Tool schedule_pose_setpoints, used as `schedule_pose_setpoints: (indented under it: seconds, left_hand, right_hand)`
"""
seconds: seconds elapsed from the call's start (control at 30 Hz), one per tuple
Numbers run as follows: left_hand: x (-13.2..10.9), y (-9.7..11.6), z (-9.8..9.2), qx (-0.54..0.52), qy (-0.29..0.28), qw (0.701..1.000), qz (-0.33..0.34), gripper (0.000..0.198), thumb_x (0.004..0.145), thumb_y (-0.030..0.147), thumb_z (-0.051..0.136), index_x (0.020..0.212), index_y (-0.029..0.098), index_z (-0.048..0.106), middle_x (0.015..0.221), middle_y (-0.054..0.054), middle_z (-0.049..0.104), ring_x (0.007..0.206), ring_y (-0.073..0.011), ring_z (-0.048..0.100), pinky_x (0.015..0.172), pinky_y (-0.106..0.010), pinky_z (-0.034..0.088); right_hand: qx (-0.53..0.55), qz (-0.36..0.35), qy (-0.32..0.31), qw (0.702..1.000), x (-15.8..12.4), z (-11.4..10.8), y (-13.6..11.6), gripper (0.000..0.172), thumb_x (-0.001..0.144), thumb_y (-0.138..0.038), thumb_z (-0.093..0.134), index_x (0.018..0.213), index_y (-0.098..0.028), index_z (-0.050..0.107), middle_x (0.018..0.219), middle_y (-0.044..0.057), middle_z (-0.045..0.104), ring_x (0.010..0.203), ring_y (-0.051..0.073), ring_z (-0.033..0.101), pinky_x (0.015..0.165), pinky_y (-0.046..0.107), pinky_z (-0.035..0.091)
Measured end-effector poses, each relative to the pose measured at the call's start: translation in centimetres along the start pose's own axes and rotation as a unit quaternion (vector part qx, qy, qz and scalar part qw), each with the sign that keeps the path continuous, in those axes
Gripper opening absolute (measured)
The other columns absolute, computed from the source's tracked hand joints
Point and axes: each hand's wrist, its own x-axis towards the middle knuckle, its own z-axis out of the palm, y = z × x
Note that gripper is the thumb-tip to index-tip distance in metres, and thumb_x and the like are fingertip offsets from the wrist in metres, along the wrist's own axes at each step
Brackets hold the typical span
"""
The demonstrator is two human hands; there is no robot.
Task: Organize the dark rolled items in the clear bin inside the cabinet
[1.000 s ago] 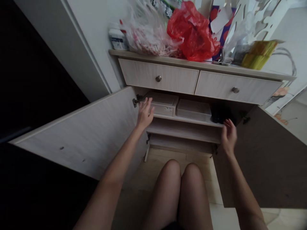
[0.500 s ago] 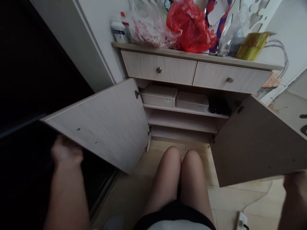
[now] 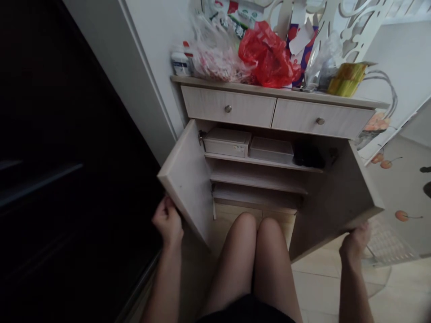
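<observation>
A pale wooden cabinet (image 3: 242,105) has both lower doors part open. My left hand (image 3: 168,220) is closed at the outer edge of the left door (image 3: 190,179), its fingertips partly hidden. On the other side my right hand (image 3: 355,240) is closed at the free edge of the right door (image 3: 336,197), fingers partly behind it. Between the doors, the top shelf holds a white box (image 3: 225,142), a clear plastic box (image 3: 271,150) and dark items (image 3: 308,156). Two lower shelves show below.
On the cabinet top stand a white bottle (image 3: 181,63), a clear bag (image 3: 218,63), a red bag (image 3: 266,56) and a yellow package (image 3: 346,80). My knees (image 3: 257,229) are close to the cabinet's front. A dark panel (image 3: 67,134) fills the left side.
Both doors have swung inward, to narrower openings. My left hand has moved right and my right hand left, along with the doors. The view has shifted slightly.
</observation>
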Motion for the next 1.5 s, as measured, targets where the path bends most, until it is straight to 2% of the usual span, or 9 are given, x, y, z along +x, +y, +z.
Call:
schedule_pose_setpoints:
  seconds: [0.1,0.23,0.33,0.53,0.67,0.83,1.13,1.3,1.5]
  left_hand:
    - [-3.1,-0.5,2.1,-0.002,-0.059,0.998,0.023,0.052,0.076,0.06,0.063,0.098,0.014,0.073,0.096,-0.01,0.076,0.089,-0.0247,0.071,0.085,-0.038,0.057]
    - [-6.1,0.2,6.1,-0.023,-0.192,0.98,0.046,0.05,0.078,0.061,0.064,0.094,0.015,0.076,0.09,-0.011,0.077,0.081,-0.0235,0.073,0.079,-0.034,0.058]
    - [-7.7,1.3,9.9,-0.043,-0.284,0.955,0.071,0.044,0.084,0.057,0.063,0.093,0.016,0.077,0.09,-0.01,0.077,0.08,-0.0222,0.073,0.078,-0.032,0.058]
    - [-9.4,2.4,17.2,0.003,-0.361,0.927,0.104,0.027,0.089,0.04,0.064,0.096,0.017,0.077,0.092,-0.009,0.078,0.08,-0.0208,0.073,0.076,-0.029,0.054]
    - [-9.5,3.4,20.5,0.067,-0.401,0.908,0.106,0.019,0.089,0.033,0.067,0.097,0.018,0.077,0.087,-0.008,0.078,0.079,-0.0202,0.073,0.074,-0.027,0.051]
    - [-9.6,4.5,23.0,0.14,-0.414,0.892,0.118,0.02,0.091,0.034,0.066,0.098,0.019,0.077,0.09,-0.01,0.078,0.083,-0.0197,0.072,0.072,-0.025,0.046]
    - [-9.2,4.5,27.2,0.174,-0.44,0.872,0.128,0.026,0.094,0.039,0.06,0.101,0.02,0.076,0.095,-0.011,0.077,0.086,-0.0193,0.069,0.073,-0.025,0.043]
    - [-8.8,4.8,28.2,0.199,-0.448,0.859,0.146,0.026,0.095,0.038,0.059,0.098,0.018,0.075,0.095,-0.012,0.076,0.083,-0.0201,0.067,0.071,-0.026,0.041]
    - [-8.4,5.0,29.3,0.215,-0.454,0.85,0.158,0.025,0.095,0.038,0.059,0.096,0.018,0.075,0.094,-0.011,0.076,0.082,-0.02,0.067,0.068,-0.025,0.04]
  right_hand:
    - [0.052,-0.013,-0.016,0.998,-1.7,2.6,-3.1,0.046,0.096,-0.062,0.027,0.079,-0.022,0.045,0.077,0.002,0.048,0.074,0.02,0.047,0.068,0.035,0.038]
    - [0.104,-0.05,-0.142,0.983,-2.5,6.4,-6.4,0.049,0.096,-0.063,0.033,0.088,-0.02,0.056,0.083,0.005,0.06,0.077,0.019,0.055,0.07,0.033,0.043]
    - [0.109,-0.077,-0.2,0.971,-2.0,9.9,-8.1,0.049,0.096,-0.062,0.035,0.091,-0.019,0.06,0.089,0.007,0.065,0.083,0.02,0.06,0.075,0.034,0.046]
    - [0.012,-0.151,-0.223,0.963,-0.3,17.4,-10.9,0.047,0.098,-0.056,0.034,0.091,-0.019,0.062,0.092,0.009,0.064,0.084,0.021,0.059,0.073,0.032,0.042]
    - [-0.087,-0.159,-0.228,0.957,0.6,21.3,-12.5,0.042,0.101,-0.046,0.031,0.093,-0.018,0.062,0.095,0.009,0.064,0.082,0.02,0.057,0.07,0.029,0.037]
    - [-0.149,-0.159,-0.242,0.946,1.5,24.3,-13.8,0.044,0.104,-0.042,0.026,0.101,-0.017,0.063,0.1,0.011,0.063,0.084,0.021,0.057,0.069,0.03,0.036]
    - [-0.157,-0.158,-0.269,0.937,3.3,27.4,-14.8,0.051,0.104,-0.045,0.024,0.113,-0.014,0.063,0.109,0.017,0.062,0.095,0.024,0.06,0.082,0.035,0.042]
    - [-0.109,-0.168,-0.239,0.95,3.8,29.0,-14.3,0.057,0.103,-0.051,0.023,0.115,-0.014,0.064,0.107,0.018,0.062,0.097,0.027,0.061,0.084,0.038,0.044]
    - [-0.132,-0.153,-0.274,0.94,4.8,30.1,-14.5,0.054,0.104,-0.048,0.025,0.121,-0.013,0.062,0.113,0.02,0.061,0.1,0.027,0.062,0.086,0.038,0.044]
